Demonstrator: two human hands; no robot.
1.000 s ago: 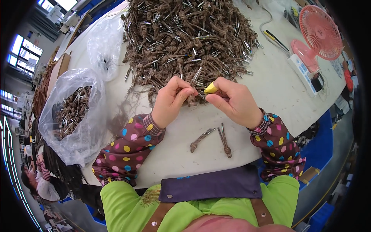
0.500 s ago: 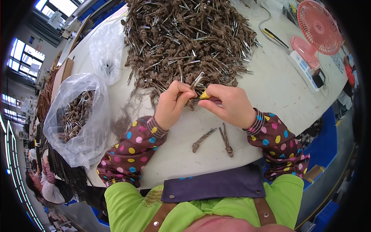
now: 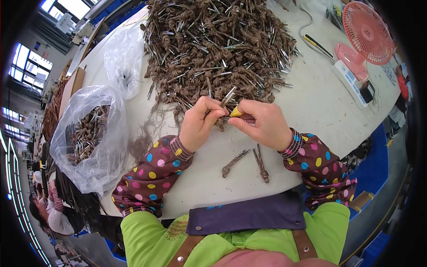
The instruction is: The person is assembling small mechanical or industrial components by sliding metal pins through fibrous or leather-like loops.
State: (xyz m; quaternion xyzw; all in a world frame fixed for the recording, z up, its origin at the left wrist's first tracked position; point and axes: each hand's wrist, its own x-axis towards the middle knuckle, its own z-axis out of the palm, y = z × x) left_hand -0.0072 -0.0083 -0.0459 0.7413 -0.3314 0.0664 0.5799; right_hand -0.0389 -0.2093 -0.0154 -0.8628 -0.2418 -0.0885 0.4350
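Observation:
Just in front of a big heap of knotted brown cords with metal tips, my two hands meet. The thumb and fingers of my left hand pinch one knotted cord; its metal tips point up and its knot hangs below my fingertips. My right hand is closed around a small yellow tool, whose end is at the cord. Its kind is mostly hidden by my fingers. Nearer me on the table lie two separate knotted cords, one slanted and one more upright.
At the left, a clear plastic bag holds more knotted cords, with another clear bag behind it. A pink fan, a white power strip and a black-and-yellow pen-like tool lie to the right. Another person is at far left.
Both hands keep almost the same place and grip on the cord and the yellow tool. The whole view has shifted down very slightly.

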